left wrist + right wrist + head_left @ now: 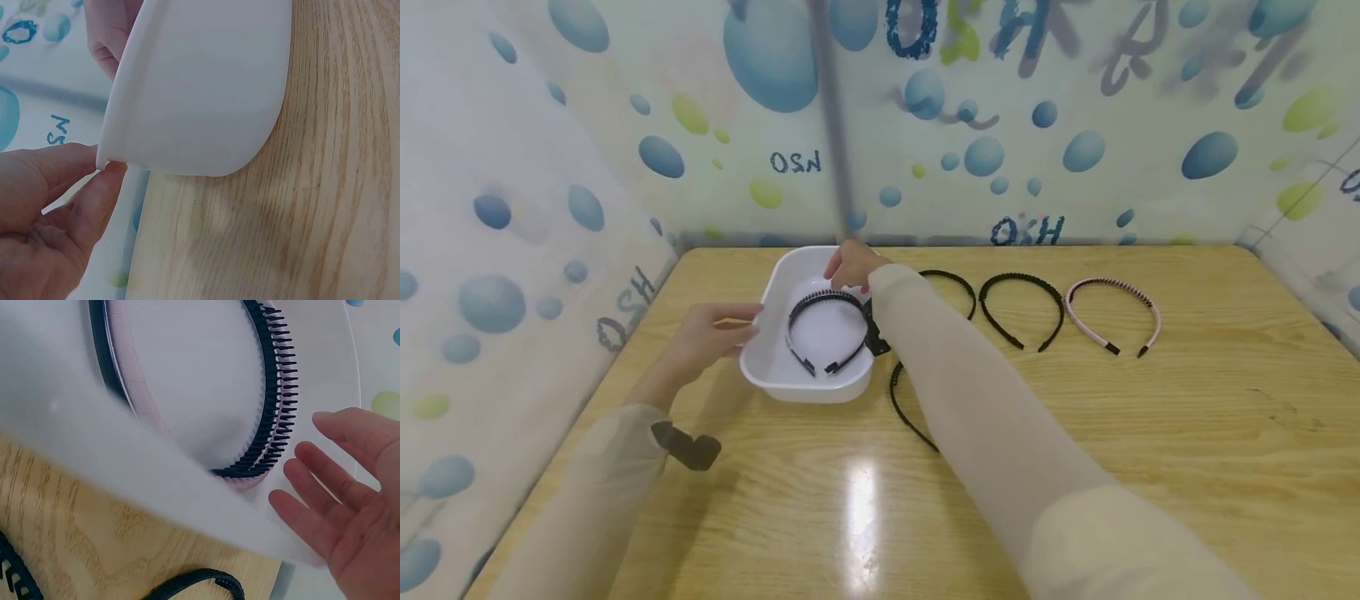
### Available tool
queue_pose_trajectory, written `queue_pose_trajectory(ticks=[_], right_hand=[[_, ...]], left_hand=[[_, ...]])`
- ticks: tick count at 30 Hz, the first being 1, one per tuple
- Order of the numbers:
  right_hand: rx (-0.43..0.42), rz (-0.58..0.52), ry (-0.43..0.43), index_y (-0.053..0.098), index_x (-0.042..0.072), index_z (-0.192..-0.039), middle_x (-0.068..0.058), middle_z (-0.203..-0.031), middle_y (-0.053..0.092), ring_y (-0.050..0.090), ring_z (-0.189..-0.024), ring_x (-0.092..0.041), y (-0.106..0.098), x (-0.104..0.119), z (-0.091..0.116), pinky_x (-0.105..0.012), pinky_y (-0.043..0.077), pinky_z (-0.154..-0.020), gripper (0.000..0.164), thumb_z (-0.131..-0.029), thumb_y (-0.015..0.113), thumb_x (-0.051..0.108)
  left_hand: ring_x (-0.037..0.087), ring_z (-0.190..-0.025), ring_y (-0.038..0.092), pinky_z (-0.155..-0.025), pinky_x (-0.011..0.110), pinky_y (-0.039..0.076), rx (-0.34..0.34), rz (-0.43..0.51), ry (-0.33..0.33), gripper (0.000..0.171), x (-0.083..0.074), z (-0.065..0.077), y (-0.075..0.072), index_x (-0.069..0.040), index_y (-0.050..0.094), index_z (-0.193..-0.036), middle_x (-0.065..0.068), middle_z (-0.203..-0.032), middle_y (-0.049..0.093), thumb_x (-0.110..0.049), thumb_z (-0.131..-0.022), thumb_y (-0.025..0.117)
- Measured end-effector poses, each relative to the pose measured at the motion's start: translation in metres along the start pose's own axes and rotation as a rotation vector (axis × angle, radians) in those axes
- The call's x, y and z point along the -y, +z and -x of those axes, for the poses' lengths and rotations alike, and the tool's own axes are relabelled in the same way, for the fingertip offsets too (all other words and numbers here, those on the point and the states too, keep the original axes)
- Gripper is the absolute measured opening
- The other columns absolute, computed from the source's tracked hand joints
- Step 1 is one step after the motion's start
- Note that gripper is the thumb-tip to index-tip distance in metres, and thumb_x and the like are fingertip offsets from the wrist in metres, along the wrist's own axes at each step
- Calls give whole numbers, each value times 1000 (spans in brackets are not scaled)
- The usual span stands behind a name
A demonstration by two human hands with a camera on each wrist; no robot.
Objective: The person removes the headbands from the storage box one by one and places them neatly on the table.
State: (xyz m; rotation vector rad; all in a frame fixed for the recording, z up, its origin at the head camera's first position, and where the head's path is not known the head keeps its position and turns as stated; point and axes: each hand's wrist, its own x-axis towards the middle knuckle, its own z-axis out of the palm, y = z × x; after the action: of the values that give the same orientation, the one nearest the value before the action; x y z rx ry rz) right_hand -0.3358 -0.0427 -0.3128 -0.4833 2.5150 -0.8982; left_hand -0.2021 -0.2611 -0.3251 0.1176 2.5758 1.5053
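Observation:
A white plastic basin stands on the table, its left rim pinched between the thumb and fingers of my left hand. In the left wrist view, that same hand grips the rim at a corner. Inside the basin lies a black toothed headband on top of a pink headband. Over the basin's far right side is my right hand. In the right wrist view, the right hand has its fingers spread and extended beside the headbands, holding nothing.
Right of the basin, on the wooden table, lie a black headband, a pink headband and two more dark headbands partly hidden by my right arm. A patterned curtain rises behind the table's far edge.

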Motion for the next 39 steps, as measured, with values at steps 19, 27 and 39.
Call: queue_pose_trajectory(ticks=[19,27,39], right_hand=[[47,111,90,67,10,-103,-4,-96,62,57,-75,-16,6,2,-16,-22,51,-61,23,-80,68,5],[88,133,142,68,11,-98,-1,-96,63,58,-79,-17,7,-10,-43,-25,52,-64,19,-80,68,3],[93,134,181,69,14,-96,-1,-96,63,58,-73,-17,11,-13,-62,-25,52,-56,23,-78,68,-2]], left_hand=[[39,-114,48,-81,30,53,0,18,4,39,-3,2,0,12,47,-125,26,-131,44,2,-89,55],[39,-113,49,-81,31,54,-7,14,-8,38,-5,2,1,11,48,-125,26,-130,46,2,-89,55],[38,-115,48,-81,30,53,1,15,-19,39,-5,1,-1,10,47,-126,25,-133,43,2,-89,54]])
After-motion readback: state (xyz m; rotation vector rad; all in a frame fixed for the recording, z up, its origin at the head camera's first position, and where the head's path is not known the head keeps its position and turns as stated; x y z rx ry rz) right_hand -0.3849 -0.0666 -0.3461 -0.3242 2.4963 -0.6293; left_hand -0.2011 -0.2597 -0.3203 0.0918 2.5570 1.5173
